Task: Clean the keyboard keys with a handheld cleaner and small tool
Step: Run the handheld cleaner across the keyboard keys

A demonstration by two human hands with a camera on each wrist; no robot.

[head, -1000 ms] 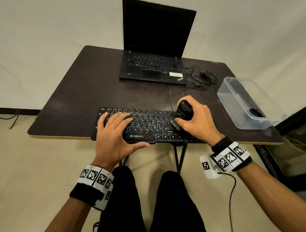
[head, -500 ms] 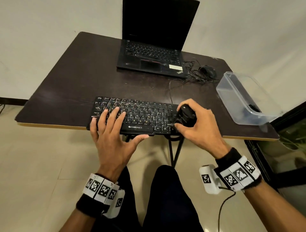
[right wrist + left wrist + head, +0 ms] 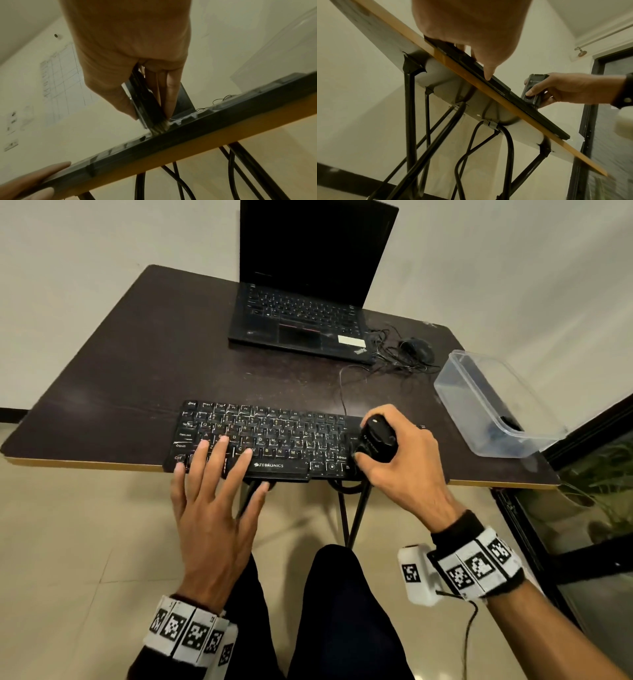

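A black keyboard (image 3: pixel 274 436) lies along the front edge of the dark table (image 3: pixel 137 364). My left hand (image 3: pixel 212 494) lies flat on its left keys with straight, spread fingers, and the thumb touches the front edge. My right hand (image 3: pixel 400 460) grips a black handheld cleaner (image 3: pixel 376 438) upright over the keyboard's right end. In the right wrist view the cleaner (image 3: pixel 145 108) has pale bristles (image 3: pixel 159 129) pressed onto the keys. The left wrist view shows the cleaner (image 3: pixel 532 89) from below, with the thumb across its front.
An open black laptop (image 3: pixel 301 313) stands at the back of the table, with a black mouse (image 3: pixel 416 349) and tangled cables to its right. A clear plastic box (image 3: pixel 486 405) sits at the right edge. Black table legs (image 3: pixel 410 108) cross underneath, above my knees.
My right hand has carried the cleaner a little further right along the keyboard. My left hand has slid back towards the front edge, fingers still flat on the keys.
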